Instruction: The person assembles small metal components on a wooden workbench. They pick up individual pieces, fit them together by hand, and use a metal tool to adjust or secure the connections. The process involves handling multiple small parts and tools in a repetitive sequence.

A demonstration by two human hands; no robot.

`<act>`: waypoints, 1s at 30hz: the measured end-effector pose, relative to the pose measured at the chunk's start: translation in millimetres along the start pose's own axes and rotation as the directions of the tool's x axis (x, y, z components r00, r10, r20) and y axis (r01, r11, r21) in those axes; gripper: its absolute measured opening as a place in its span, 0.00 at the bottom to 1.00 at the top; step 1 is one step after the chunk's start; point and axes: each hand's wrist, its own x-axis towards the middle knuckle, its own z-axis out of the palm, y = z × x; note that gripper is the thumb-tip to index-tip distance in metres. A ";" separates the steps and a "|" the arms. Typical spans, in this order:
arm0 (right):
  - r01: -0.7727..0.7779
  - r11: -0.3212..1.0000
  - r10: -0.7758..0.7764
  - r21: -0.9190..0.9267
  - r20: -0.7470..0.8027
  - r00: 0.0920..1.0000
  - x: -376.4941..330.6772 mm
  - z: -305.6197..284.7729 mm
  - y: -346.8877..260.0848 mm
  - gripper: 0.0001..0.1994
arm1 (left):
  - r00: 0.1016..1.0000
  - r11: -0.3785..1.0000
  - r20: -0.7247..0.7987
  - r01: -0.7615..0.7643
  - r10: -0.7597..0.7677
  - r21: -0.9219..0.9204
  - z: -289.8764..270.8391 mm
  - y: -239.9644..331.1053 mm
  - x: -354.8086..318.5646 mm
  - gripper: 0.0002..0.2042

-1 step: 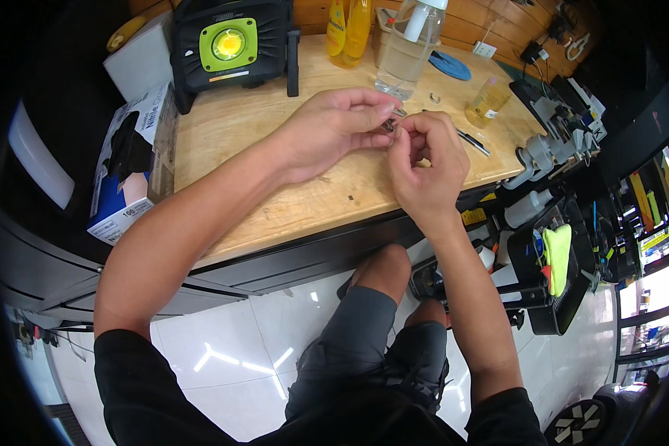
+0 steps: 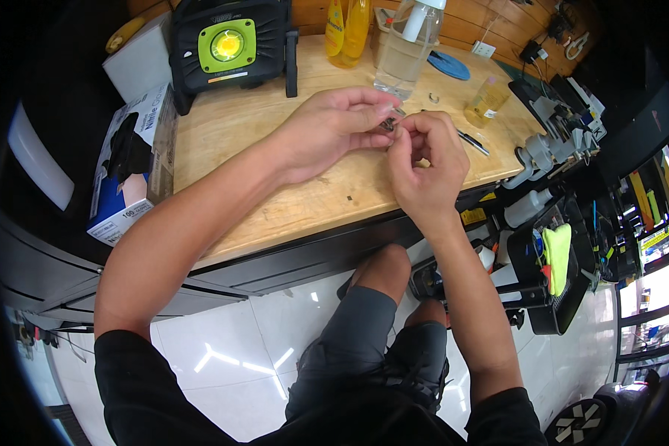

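Observation:
Above the wooden bench [image 2: 238, 134], my left hand [image 2: 334, 126] pinches a small shiny metal piece [image 2: 389, 125] between thumb and fingers. My right hand [image 2: 431, 152] meets it from the right, thumb and forefinger pressed together at the piece's near side. Fingers cover most of the piece, so its exact kind is hidden. A dark pen-like tool [image 2: 473, 143] lies on the wood just right of my right hand. Beyond my fingertips sits a small ring-shaped metal part [image 2: 433, 97].
A work light [image 2: 230, 48] is lit at the back left, with a glove box [image 2: 130, 167] beside it. Behind my hands stand a clear bottle [image 2: 405, 56] and a yellow bottle [image 2: 347, 33]. Farther right are a blue disc [image 2: 449, 65], a small amber-coloured cup [image 2: 487, 104] and a grey vise-like device [image 2: 544, 156].

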 end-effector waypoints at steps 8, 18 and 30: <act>-0.401 0.827 0.439 0.394 -0.008 0.898 7.8 -7.9 2.2 0.08 | 0.999 1.000 0.034 -0.010 0.010 -0.001 -8.3 5.9 1.4 0.16; -0.519 0.758 0.543 0.395 0.061 0.838 13.2 -9.3 1.9 0.08 | 0.997 0.999 -0.067 -0.049 0.050 0.009 -5.5 7.1 -0.8 0.18; -0.543 0.789 0.489 0.288 0.241 0.838 12.9 -10.3 15.1 0.12 | 0.934 0.839 -0.270 -0.056 0.236 0.541 -1.9 10.0 0.5 0.14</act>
